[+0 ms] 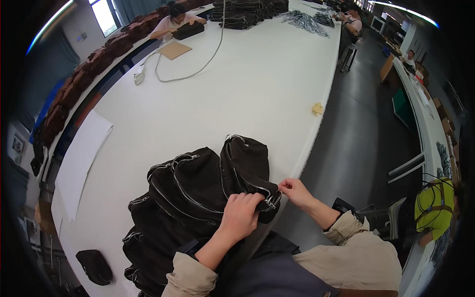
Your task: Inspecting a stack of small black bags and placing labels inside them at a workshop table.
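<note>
A black fabric zippered bag [249,163] lies before me at the table's right edge, its metal zipper curving towards me. My left hand [241,213] grips its near end, fingers curled over the fabric beside metal zipper pulls [270,202]. At the bag's right corner my right hand [295,191] has thumb and index finger pinched together; whatever fine part lies between them is too small to make out. More black bags with silver zippers [185,182] lie overlapped in a row to the left, running down beside my left forearm, which hides part of them.
A small black pouch [94,266] lies apart at lower left on the white table [241,96]. White sheets [85,159], a cardboard piece [175,50], a grey cable [185,79] and a yellowish scrap [317,108] are also there. A person [176,22] handles a black bag across the table.
</note>
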{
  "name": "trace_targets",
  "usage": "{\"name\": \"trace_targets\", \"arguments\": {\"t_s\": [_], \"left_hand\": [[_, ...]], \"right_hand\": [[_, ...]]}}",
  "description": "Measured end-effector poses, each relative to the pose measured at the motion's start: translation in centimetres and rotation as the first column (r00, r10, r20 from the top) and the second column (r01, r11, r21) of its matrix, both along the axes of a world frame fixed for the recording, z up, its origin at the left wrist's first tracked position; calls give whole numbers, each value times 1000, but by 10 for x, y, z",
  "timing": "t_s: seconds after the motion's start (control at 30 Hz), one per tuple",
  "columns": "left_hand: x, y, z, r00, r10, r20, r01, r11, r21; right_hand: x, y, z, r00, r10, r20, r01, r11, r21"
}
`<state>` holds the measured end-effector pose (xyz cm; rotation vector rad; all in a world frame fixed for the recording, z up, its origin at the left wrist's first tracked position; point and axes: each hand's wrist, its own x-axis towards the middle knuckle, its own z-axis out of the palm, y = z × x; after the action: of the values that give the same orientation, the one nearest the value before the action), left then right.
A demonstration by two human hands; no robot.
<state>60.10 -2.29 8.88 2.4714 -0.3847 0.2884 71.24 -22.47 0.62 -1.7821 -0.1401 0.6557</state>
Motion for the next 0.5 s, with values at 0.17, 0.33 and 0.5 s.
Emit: {"name": "trace_targets", "arguments": {"t_s": [0.17,0.33,0.5], "left_hand": [[-8,-21,-11,992,-68,107,45,979,201],[-21,-47,0,999,-32,42,16,939,343],[-103,-13,91,999,0,-42,3,997,76]], "right_hand": [[26,36,60,961,171,216,-209,963,168],[36,72,57,633,556,538,-377,829,-414],[69,78,85,589,632,503,-445,774,-451]]}}
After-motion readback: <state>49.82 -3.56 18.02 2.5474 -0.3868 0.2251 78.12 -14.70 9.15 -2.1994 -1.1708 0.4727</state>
